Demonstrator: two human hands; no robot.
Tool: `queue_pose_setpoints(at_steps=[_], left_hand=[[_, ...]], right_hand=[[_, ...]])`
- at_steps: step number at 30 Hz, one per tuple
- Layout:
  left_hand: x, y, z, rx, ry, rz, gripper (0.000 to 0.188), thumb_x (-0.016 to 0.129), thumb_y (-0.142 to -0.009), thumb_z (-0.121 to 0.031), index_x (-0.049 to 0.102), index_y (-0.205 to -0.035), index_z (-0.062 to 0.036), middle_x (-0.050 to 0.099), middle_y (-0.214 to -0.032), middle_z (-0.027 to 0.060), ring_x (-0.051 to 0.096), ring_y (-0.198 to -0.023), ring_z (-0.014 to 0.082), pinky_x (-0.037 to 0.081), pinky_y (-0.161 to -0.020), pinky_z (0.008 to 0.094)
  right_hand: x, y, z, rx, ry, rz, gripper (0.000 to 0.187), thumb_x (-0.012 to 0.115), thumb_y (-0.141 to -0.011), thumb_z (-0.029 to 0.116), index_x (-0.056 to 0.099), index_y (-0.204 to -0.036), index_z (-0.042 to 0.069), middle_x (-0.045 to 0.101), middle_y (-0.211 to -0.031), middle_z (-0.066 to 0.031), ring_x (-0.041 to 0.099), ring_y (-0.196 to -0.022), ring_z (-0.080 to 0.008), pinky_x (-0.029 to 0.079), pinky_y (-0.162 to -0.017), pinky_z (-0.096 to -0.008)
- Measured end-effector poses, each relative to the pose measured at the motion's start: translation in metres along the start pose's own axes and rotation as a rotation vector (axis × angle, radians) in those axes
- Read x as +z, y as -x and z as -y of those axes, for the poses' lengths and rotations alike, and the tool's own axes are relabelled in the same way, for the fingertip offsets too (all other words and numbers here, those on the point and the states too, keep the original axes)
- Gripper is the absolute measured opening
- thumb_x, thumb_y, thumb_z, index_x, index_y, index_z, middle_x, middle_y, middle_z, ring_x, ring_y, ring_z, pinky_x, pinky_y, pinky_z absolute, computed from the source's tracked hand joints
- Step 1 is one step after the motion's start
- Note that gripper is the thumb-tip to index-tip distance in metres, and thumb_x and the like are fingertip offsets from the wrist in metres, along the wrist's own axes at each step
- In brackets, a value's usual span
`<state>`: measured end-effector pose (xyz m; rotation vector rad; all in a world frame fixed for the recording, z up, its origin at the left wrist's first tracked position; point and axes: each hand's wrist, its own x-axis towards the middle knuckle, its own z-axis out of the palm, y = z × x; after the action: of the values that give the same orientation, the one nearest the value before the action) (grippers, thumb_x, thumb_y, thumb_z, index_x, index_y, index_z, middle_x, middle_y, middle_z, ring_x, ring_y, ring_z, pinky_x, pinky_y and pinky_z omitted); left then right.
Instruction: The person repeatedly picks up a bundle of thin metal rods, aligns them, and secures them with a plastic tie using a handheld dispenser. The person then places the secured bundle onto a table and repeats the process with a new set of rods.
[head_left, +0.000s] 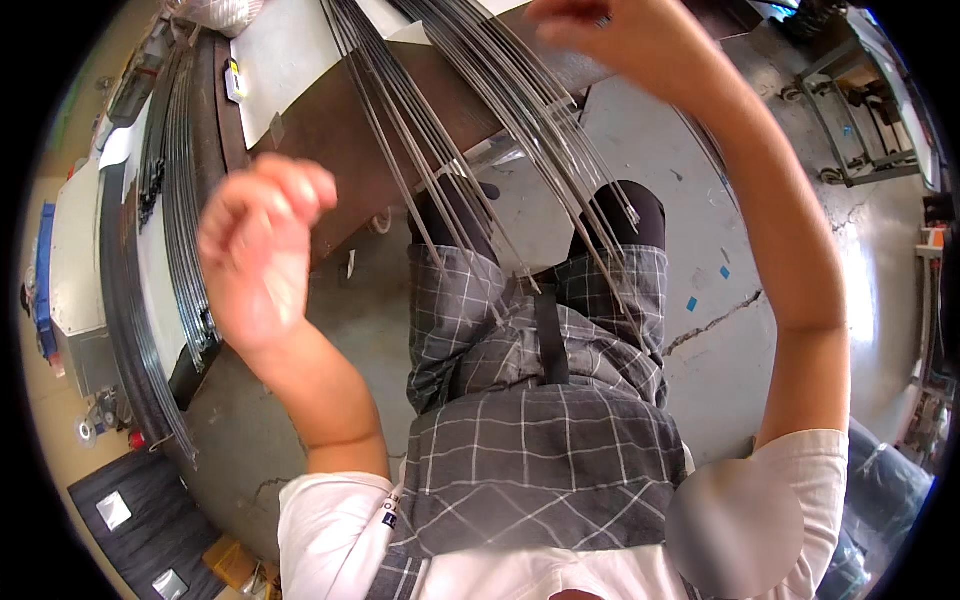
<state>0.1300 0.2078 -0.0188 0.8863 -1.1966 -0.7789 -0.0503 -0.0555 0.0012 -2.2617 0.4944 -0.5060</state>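
Note:
My left hand (262,245) is raised at the left, above the dark table edge. Its fingers are bent and smeared by motion; no object shows in it. At the top edge, partly cut off, my right hand (610,35) reaches leftward with fingers stretched and apart, nothing visible between them. A small dark band shows at one finger. Nearest to it lies a bundle of long thin metal rods (510,95), fanning toward my lap. Beside it runs a second bundle of thin rods (400,110), whose near ends hang over my checked apron (540,450).
The dark brown tabletop (345,130) carries a white sheet (285,60) and a small yellow-labelled object (235,80). More dark rods (180,200) lie along the left. A wheeled metal cart (870,120) stands far right. Blue scraps (692,304) lie on the cracked grey floor.

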Motion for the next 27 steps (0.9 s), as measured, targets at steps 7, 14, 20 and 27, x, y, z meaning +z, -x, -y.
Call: queue_pose_setpoints(at_steps=[7,14,20,27], left_hand=[[0.013,0.072,0.066,-0.223,0.272,-0.300,0.012,0.049,-0.090,-0.009,0.055,-0.090,0.0001,0.054,-0.094,0.0114,0.054,-0.095,0.0224,0.046,-0.085,0.0346],[0.045,0.071,0.095,-0.428,0.623,-0.363,0.012,0.052,-0.088,-0.008,0.060,-0.087,0.0009,0.051,-0.123,0.0213,0.051,-0.114,0.0302,0.048,-0.087,0.0374],[0.059,0.062,0.102,-0.415,0.889,-0.238,0.015,0.048,-0.090,-0.010,0.060,-0.090,-0.0002,0.046,-0.128,0.0234,0.048,-0.118,0.0328,0.045,-0.093,0.0434],[0.053,0.068,0.100,-0.375,0.924,-0.215,0.015,0.047,-0.090,-0.009,0.059,-0.091,0.0002,0.044,-0.129,0.0244,0.047,-0.119,0.0335,0.044,-0.094,0.0419]], right_hand=[[0.045,0.049,0.029,0.005,-0.051,0.275,0.014,0.063,-0.077,0.012,0.064,-0.082,-0.001,0.062,-0.068,-0.0052,0.055,-0.061,-0.0091,0.045,-0.058,-0.0243],[0.069,0.051,0.042,0.107,0.210,0.326,0.019,0.061,-0.073,0.021,0.065,-0.069,0.002,0.063,-0.064,-0.0134,0.064,-0.063,-0.0261,0.051,-0.062,-0.0350],[0.083,0.054,0.031,0.087,0.282,0.237,0.022,0.063,-0.070,0.019,0.060,-0.063,-0.002,0.052,-0.051,-0.0119,0.051,-0.046,-0.0207,0.042,-0.049,-0.0302],[0.084,0.054,0.038,0.140,0.304,0.254,0.019,0.060,-0.069,0.020,0.062,-0.064,0.002,0.058,-0.058,-0.0127,0.058,-0.057,-0.0275,0.047,-0.056,-0.0355]])
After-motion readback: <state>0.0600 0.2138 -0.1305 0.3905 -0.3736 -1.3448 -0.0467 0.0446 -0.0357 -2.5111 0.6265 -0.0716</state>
